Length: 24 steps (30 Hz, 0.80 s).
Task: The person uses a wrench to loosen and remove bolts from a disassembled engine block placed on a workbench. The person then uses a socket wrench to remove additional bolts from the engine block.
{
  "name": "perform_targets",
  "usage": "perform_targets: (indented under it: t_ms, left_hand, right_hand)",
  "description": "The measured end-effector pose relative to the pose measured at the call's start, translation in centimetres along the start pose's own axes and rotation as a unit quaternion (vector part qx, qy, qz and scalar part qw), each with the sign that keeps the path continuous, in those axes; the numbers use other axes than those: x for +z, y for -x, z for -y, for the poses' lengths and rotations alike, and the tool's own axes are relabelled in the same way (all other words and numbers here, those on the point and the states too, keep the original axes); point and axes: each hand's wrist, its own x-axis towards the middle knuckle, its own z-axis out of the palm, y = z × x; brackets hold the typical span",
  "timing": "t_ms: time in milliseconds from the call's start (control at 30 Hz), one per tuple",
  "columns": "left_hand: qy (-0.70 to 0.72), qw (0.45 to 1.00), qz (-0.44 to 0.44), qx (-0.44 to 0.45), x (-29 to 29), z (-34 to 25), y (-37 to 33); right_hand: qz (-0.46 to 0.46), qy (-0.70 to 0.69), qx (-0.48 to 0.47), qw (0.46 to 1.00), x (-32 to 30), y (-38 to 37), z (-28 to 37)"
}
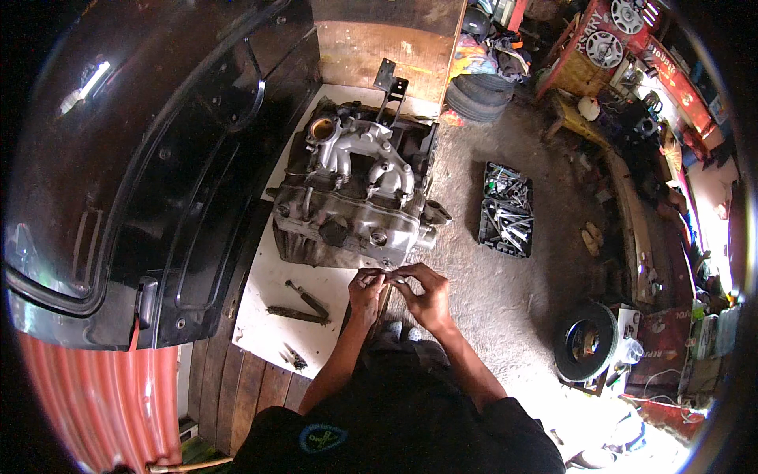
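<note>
A metal engine with a cast intake manifold on top rests on a white board over a wooden bench. Just in front of its near edge my two hands meet. Fingers bent, my left hand pinches at something small between the hands. My right hand has thumb and forefinger closed at the same spot; the piece there is too small to name. To the left of my left hand, dark long metal parts lie on the board, with a cluster of small bolts nearer me.
A black tool case full of wrenches and sockets sits on the concrete floor to the right. Stacked tyres stand behind, another tyre at lower right. A large black vehicle panel rises at the left beside red corrugated sheet.
</note>
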Motion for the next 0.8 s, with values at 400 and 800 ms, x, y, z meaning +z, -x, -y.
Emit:
perform_targets:
  t_ms: [400, 800]
  left_hand:
    - [-0.152, 0.988, -0.034, -0.002, 1.3, -0.3, -0.4]
    - [-0.245, 0.966, -0.03, 0.076, 0.4, 0.1, -1.9]
  right_hand:
    - [-0.024, 0.052, 0.227, 0.972, -4.9, 8.2, -7.8]
    - [0.038, 0.017, 0.214, 0.976, 0.2, 11.0, -12.5]
